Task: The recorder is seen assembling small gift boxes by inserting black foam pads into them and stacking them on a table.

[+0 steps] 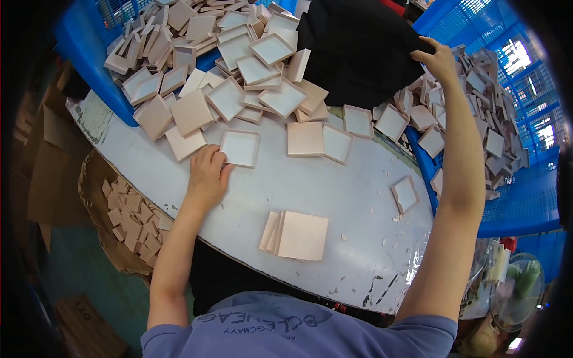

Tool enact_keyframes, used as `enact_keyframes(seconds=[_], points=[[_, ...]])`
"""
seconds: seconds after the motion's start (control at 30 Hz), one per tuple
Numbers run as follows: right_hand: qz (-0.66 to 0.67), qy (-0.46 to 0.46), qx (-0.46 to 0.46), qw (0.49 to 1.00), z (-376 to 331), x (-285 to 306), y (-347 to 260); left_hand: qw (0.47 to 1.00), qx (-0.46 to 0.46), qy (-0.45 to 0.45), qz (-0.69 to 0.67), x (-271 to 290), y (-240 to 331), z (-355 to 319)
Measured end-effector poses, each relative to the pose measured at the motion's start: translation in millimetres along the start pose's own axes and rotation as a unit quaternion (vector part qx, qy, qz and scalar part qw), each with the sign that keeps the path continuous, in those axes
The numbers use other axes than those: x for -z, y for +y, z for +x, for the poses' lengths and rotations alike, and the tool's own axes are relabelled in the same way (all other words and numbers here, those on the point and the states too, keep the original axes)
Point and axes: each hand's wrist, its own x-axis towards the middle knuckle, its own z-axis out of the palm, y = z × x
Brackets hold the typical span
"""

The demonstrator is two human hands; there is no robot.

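My left hand (pixel 208 176) is at the left of the table, fingers curled and thumb bent around the near-left corner of a shallow square box half (pixel 240 148). That piece is pale pink outside and lies with its white inside facing up. My right hand (pixel 440 62) is stretched far out to the right, thumb and index finger apart, beside a large black cloth-like shape (pixel 358 53). Nothing shows between its fingers. A small stack of pink box halves (pixel 303 235) lies near me, blank faces up, fanned a little to the left.
A big heap of box halves (pixel 191 107) spills from a blue crate (pixel 89 65) onto the white table (pixel 358 203). More fill the blue crate (pixel 513 218) at right. One lone box half (pixel 405 195) lies near that crate. A carton (pixel 89 197) of pink pieces stands below left.
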Motion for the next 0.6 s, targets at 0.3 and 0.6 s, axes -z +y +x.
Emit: enact_keyframes(seconds=[0.3, 0.6], points=[[0.096, 0.156, 0.201, 0.962, -98, 8, -65, 1.000, -0.014, 0.011, -0.014, -1, -6, 0], [0.081, -0.081, -0.038, 0.993, -297, -44, -62, 0.967, -0.026, 0.045, -0.250, 14, 47, -8]])
